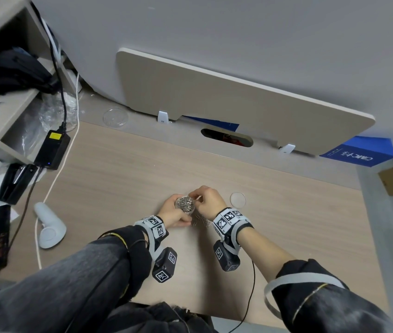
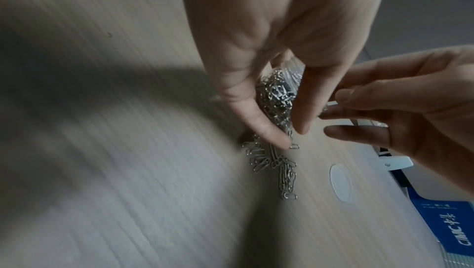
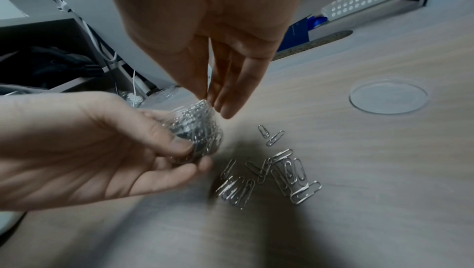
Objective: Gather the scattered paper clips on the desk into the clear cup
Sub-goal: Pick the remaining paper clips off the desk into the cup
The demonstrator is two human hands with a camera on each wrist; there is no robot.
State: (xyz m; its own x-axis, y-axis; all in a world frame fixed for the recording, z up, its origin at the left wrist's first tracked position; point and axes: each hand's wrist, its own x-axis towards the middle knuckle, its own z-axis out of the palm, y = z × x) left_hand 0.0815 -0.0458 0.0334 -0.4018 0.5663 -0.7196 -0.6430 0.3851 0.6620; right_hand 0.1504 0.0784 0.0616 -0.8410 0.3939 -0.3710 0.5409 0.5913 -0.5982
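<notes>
Paper clips lie in a loose pile on the desk, just near of the clear cup. The left hand grips the nearly full cup. The right hand, fingertips pinched, seemingly on a clip, hovers at its rim, nearer the pile.

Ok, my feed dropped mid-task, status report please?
Left hand grips clear cup, nearly full. Right hand pinches a clip at its rim. Loose paper clips remain on desk. Nothing in the way.
</notes>
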